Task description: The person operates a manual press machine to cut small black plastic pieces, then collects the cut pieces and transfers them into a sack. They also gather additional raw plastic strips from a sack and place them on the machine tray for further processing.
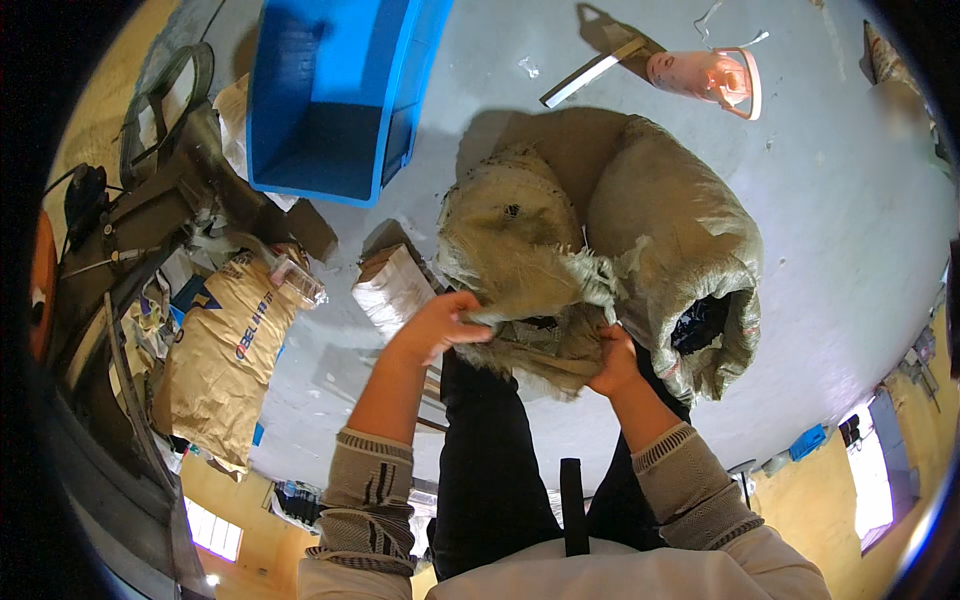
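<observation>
A worn tan woven sack (515, 225) stands in front of my legs, its frayed mouth partly open. My left hand (440, 328) grips the left side of the mouth, fingers closed on the cloth. On the other side, my right hand (615, 360) pinches the edge of the same mouth near a twisted, frayed bit. A dark gap shows between the hands; what lies inside cannot be made out. Touching it on the right is a fuller woven sack (675, 225), its rim rolled back around dark, shiny contents (700, 323).
A blue plastic bin (330, 150) lies far left. A pink container with a handle (705, 77) and a flat strip (595, 72) lie far right. At left are a brown paper bag (225, 350) and dark machinery (150, 215). A white-wrapped bundle (395, 290) sits beside my left hand.
</observation>
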`<state>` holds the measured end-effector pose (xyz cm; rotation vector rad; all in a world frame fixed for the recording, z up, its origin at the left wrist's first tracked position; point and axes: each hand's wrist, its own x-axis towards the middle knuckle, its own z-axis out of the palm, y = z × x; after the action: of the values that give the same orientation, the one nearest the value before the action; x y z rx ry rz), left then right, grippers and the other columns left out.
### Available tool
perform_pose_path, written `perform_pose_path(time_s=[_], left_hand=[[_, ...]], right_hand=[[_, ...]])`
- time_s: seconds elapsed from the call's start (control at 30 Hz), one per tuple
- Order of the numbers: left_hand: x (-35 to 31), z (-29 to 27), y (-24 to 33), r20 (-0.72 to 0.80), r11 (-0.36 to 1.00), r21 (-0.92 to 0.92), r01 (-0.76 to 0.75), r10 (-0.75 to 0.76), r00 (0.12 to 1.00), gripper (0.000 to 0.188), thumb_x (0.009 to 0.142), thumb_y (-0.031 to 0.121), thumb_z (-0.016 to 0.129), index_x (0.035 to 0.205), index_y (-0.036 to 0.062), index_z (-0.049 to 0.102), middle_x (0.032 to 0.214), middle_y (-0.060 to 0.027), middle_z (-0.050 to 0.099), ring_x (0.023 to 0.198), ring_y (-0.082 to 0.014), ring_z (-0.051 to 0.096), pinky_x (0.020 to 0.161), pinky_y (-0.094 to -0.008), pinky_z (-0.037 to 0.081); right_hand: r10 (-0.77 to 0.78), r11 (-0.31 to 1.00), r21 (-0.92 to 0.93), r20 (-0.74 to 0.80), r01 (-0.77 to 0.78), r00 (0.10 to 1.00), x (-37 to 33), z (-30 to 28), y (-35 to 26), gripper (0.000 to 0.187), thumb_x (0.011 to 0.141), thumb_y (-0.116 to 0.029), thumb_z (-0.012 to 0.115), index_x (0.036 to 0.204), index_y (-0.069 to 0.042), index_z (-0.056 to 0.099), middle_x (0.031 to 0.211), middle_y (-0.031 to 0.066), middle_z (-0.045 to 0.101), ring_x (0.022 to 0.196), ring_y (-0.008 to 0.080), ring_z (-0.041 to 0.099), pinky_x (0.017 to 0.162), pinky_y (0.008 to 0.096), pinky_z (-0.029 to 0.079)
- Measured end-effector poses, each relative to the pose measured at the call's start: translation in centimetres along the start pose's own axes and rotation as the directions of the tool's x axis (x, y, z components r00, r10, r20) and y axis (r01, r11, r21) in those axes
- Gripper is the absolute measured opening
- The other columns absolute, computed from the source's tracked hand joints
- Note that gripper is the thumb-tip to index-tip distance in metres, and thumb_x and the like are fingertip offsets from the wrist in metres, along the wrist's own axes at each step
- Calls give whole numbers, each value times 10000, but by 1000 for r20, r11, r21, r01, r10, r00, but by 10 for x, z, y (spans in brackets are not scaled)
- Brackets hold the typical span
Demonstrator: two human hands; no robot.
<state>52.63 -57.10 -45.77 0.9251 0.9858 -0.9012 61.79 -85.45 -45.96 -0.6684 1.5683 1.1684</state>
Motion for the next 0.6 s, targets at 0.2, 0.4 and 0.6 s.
perform_pose_path(time_s=[0.2, 0.4, 0.6], left_hand=[[18, -47, -12, -282, 656, -727, -201, -20, 959, 298, 892, 275, 609, 1078, 49, 554, 984, -82, 623, 908, -221, 614, 856, -362, 484], [28, -28, -26, -661, 700, -573, -427, -86, 745, 464, 914, 355, 578, 1211, 19, 461, 1151, -127, 536, 1047, -231, 525, 915, -356, 429], [-38, 62, -35, -917, 867, -336, -368, -212, 338, 510, 913, 342, 581, 1231, 7, 364, 1177, -113, 454, 1050, -212, 487, 878, -336, 434]], right_hand=[[-86, 996, -28, -88, 84, 992, 63, -74, -13, 316, 889, -216, 481, 1138, -40, 566, 1197, 142, 581, 1113, 295, 558, 928, 498, 463], [-546, 833, -338, -373, 438, 750, 63, -59, 7, 294, 803, -151, 627, 1072, -54, 560, 1116, 87, 526, 1036, 214, 484, 847, 389, 419], [-745, -444, -723, 626, 528, 231, -80, 5, 58, 476, 704, -101, 727, 1107, -15, 489, 1079, 159, 477, 1065, 319, 428, 929, 420, 343]])
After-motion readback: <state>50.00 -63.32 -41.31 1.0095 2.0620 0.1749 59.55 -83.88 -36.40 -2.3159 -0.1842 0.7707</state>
